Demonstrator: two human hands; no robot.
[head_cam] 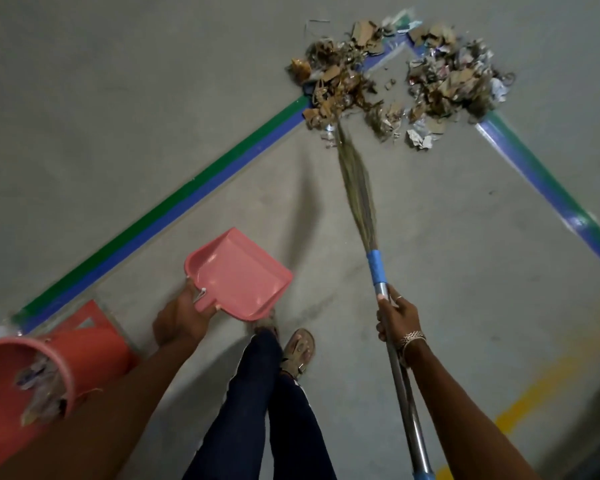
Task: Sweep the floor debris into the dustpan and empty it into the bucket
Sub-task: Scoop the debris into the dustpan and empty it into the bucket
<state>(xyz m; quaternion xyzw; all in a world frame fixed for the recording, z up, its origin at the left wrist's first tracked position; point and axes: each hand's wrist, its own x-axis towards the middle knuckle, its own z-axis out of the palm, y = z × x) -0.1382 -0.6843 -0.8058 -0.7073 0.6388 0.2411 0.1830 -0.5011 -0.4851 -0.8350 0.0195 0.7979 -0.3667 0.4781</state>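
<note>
Right hand [397, 318] grips the broom [357, 188], its tip in the debris [395, 81]; left hand [181, 318] holds the empty dustpan [238, 271], well apart, near the bucket [49, 368]. A hard sweep could scatter scraps past the pan.

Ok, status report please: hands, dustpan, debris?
Left hand holds empty pink dustpan. Right hand grips broom, bristles in debris pile. Bucket at left, some litter inside. No obstacle seen.

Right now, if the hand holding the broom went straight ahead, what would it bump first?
Likely the debris pile. The right hand points along the broom, with only bare floor between; its height is unclear from one view.
</note>
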